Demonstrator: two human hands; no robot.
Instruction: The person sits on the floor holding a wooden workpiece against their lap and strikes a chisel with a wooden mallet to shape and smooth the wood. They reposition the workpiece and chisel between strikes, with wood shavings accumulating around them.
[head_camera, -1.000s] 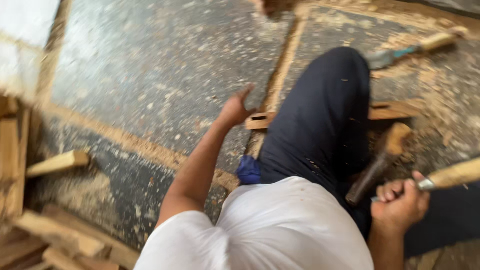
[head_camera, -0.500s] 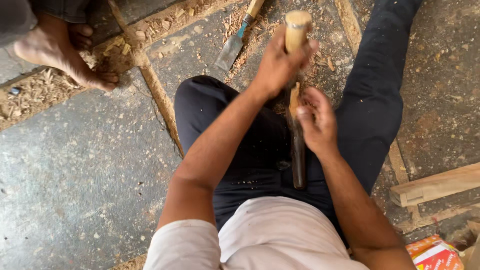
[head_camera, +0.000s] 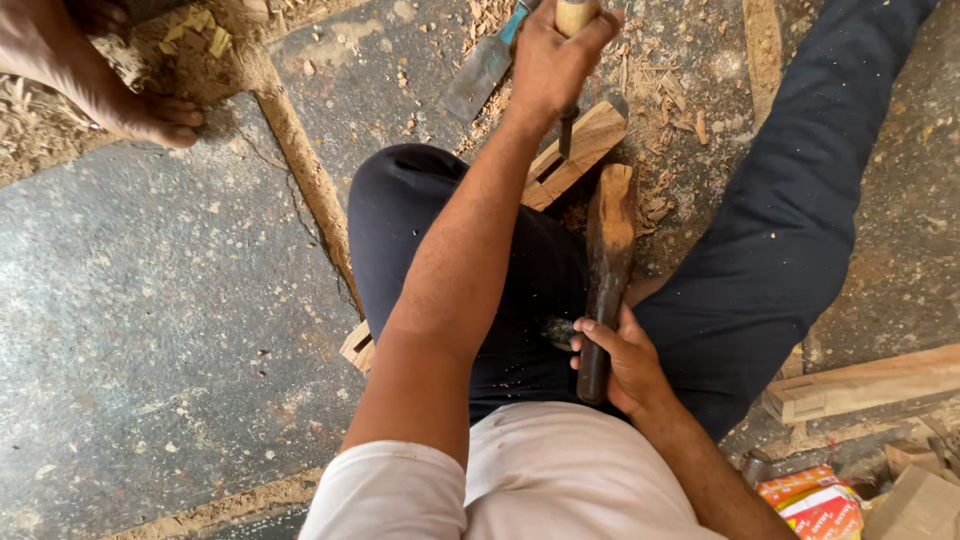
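Two tools: chisel (head_camera: 572, 60) stands upright, mallet (head_camera: 605, 270) points away.

Bright, even daylight; soft shadows, sharp focus throughout.

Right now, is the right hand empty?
No, the right hand grips the handle of a wooden mallet lying between the legs.

L hand (head_camera: 548, 62) fisted, arm stretched fwd; R hand (head_camera: 622, 362) gripping, near lap.
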